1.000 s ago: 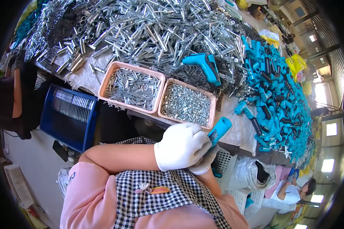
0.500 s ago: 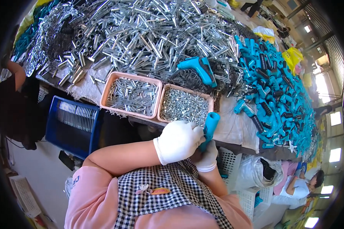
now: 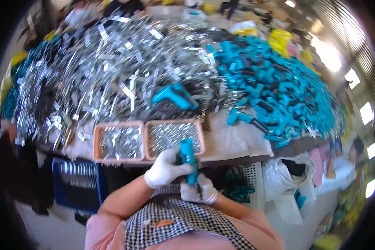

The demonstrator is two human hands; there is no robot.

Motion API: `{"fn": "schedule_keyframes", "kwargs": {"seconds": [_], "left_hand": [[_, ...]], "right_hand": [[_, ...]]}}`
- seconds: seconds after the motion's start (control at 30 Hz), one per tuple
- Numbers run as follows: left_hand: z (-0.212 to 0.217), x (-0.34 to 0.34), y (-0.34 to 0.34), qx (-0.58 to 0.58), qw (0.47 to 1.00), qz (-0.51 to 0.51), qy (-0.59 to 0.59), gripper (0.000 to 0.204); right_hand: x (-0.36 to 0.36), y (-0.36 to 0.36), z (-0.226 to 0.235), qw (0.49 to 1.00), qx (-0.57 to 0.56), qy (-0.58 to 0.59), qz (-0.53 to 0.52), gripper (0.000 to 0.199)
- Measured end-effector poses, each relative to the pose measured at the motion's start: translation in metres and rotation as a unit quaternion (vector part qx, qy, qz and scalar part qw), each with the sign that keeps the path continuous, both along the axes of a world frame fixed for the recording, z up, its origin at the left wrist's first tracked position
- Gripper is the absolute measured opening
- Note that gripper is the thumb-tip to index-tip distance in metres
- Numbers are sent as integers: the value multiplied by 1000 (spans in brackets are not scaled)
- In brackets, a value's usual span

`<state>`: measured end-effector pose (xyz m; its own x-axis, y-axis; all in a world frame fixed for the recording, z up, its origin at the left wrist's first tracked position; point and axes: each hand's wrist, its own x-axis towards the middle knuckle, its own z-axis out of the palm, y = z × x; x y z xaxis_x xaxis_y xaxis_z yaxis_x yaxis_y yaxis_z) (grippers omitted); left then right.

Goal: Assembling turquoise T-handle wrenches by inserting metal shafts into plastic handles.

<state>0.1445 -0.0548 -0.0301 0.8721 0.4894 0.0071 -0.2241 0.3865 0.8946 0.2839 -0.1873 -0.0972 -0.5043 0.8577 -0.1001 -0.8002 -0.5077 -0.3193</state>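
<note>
In my white-gloved hands is a teal plastic tool housing (image 3: 188, 155), its round end pointing up and away from me. My left hand (image 3: 166, 168) is wrapped round its side, thumb across the front. Lower down, my right hand (image 3: 199, 190) has its fingers curled at the bottom end, where a dark part shows; the details are blurred. Just beyond my hands sit two pink trays: the left tray (image 3: 97, 146) holds slim metal pieces, the right tray (image 3: 201, 143) small shiny metal parts. Past them lies a loose teal pistol-shaped housing (image 3: 175, 96).
A large heap of metal tubes and rods (image 3: 112, 62) covers the table. At the right is a pile of teal housings (image 3: 279, 91). Below the table edge stand a blue crate (image 3: 76, 204), a white perforated basket (image 3: 254, 183) and a white sack (image 3: 275, 183). Other people sit nearby.
My view has swung, so the table and trays appear lower and further left. My left hand has turned, its thumb now showing across the housing. The right hand is more visible at the bottom end.
</note>
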Motion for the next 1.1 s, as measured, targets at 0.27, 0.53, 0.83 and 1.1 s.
{"fn": "schedule_keyframes", "kwargs": {"seconds": [0.27, 0.53, 0.83, 1.1], "left_hand": [[-24, 37, -11, -60, 994, -54, -76, 88], [-38, 24, -25, 21, 995, -1, 93, 39], [-32, 12, -32, 32, 990, 1, 140, 28], [-25, 3, -32, 94, 985, -15, 145, 29]], "right_hand": [[45, -43, 53, 873, -102, -418, -228, 43], [110, -65, 11, 341, -79, -918, -189, 54], [112, -70, 1, 340, -24, -910, -238, 53], [103, -64, 10, 332, -19, -917, -221, 52]]}}
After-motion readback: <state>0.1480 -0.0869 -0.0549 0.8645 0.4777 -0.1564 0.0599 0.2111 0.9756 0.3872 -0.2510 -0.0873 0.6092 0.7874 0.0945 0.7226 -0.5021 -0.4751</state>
